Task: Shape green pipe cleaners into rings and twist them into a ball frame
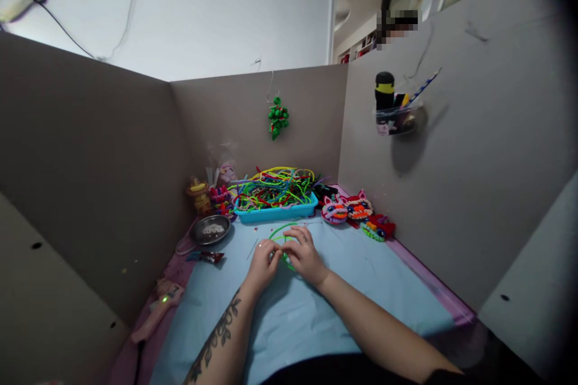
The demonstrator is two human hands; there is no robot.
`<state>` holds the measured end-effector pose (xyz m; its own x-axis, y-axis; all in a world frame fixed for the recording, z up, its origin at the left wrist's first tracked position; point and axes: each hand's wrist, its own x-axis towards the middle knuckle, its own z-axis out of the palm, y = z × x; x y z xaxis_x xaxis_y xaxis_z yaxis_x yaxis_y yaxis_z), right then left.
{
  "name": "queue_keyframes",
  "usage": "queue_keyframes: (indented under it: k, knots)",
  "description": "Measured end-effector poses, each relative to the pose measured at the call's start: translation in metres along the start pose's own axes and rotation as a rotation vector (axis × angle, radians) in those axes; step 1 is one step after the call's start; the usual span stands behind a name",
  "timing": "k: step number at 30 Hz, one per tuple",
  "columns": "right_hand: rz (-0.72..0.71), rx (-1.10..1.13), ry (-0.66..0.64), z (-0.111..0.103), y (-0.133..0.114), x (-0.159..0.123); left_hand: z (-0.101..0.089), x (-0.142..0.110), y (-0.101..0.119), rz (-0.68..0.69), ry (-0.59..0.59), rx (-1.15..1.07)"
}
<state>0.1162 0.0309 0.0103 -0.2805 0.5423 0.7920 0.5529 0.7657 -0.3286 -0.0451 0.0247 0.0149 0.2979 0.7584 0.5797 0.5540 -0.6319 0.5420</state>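
Note:
Over the light blue cloth, my left hand (265, 258) and my right hand (306, 254) meet with their fingertips pinched together. Both are closed on a bright green cord (283, 227), which loops up behind the fingers. More green cord shows below the fingertips, partly hidden by the hands. The exact spot where each finger grips is too small to make out. A thin dark needle-like stick (252, 249) lies on the cloth just left of my left hand.
Behind the hands stands a blue tray (275, 213) heaped with colourful cords. Finished woven figures (335, 210) sit to its right. At left are a metal dish (211, 230) with small white bits, a dark red packet (212, 257) and a pink glue gun (158, 313). Grey partitions (257, 108) enclose the table.

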Motion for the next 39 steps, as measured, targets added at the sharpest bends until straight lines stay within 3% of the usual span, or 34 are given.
queue_keyframes:
  k: [11,21,35,39]
  knots:
    - [-0.01,-0.027,-0.015,-0.002,0.001,0.001,-0.005,-0.001,0.003,0.085,-0.018,0.175]
    - [0.017,-0.04,-0.024,-0.002,-0.005,0.001,-0.006,-0.001,0.012,0.153,0.042,0.361]
    - [0.072,-0.061,-0.106,0.004,-0.008,0.0,-0.006,-0.002,0.012,0.181,-0.004,0.413]
    - [0.132,0.028,-0.099,0.003,-0.008,0.003,-0.006,-0.001,0.008,0.145,-0.025,0.306]
